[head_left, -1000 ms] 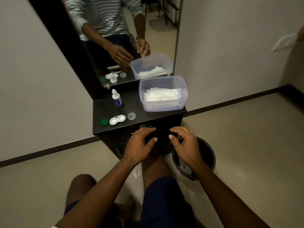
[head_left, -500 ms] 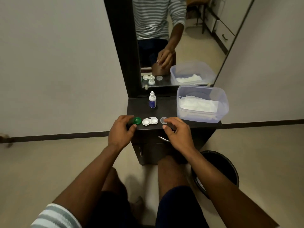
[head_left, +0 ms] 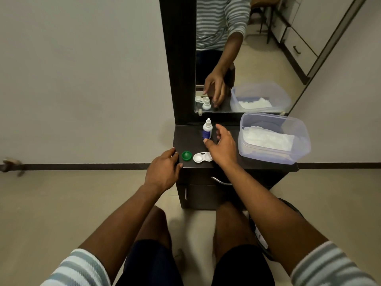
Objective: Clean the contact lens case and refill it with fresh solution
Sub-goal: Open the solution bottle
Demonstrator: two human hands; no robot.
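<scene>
Dark vanity top (head_left: 226,162) below a mirror (head_left: 257,58) mid-frame, pale walls, tiled floor, white lens case (head_left: 201,157) near its front edge, long axis left-right, wells up, green cap (head_left: 186,156) just left, solution bottle (head_left: 207,129) upright behind, right hand (head_left: 223,146) fingers spread wide beside the bottle, holding nothing, left hand (head_left: 164,170) loosely curled on the front-left corner, holding nothing.

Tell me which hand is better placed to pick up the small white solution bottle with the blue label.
The right hand, probably: it hovers open right beside the small white solution bottle with the blue label, fingers spread toward it. The left hand rests at the dark cabinet top's front left corner, farther off.
</scene>
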